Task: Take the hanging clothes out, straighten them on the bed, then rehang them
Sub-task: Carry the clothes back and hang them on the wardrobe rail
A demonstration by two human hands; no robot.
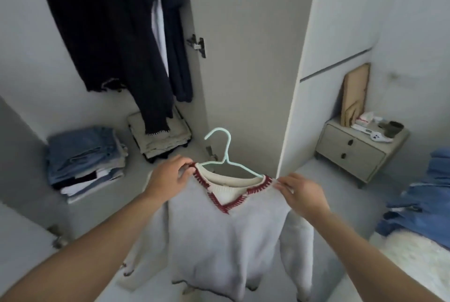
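Observation:
A light grey V-neck sweater [226,236] with dark red stitched collar trim hangs on a mint green hanger [222,153], held up in front of the open wardrobe. My left hand [170,177] pinches the sweater's left shoulder beside the collar. At the other shoulder, my right hand [300,192] pinches the fabric. The hanger's hook points up and is free of any rail. Dark navy clothes [117,34] with a white garment between them hang inside the wardrobe at the upper left.
Folded jeans [82,153] and folded beige cloth [163,138] lie on the wardrobe floor shelf. The wardrobe door [243,58] stands open in the middle. A bedside cabinet [355,153] with small items stands right. Blue clothes [423,204] and a white fluffy cover [418,260] lie on the bed.

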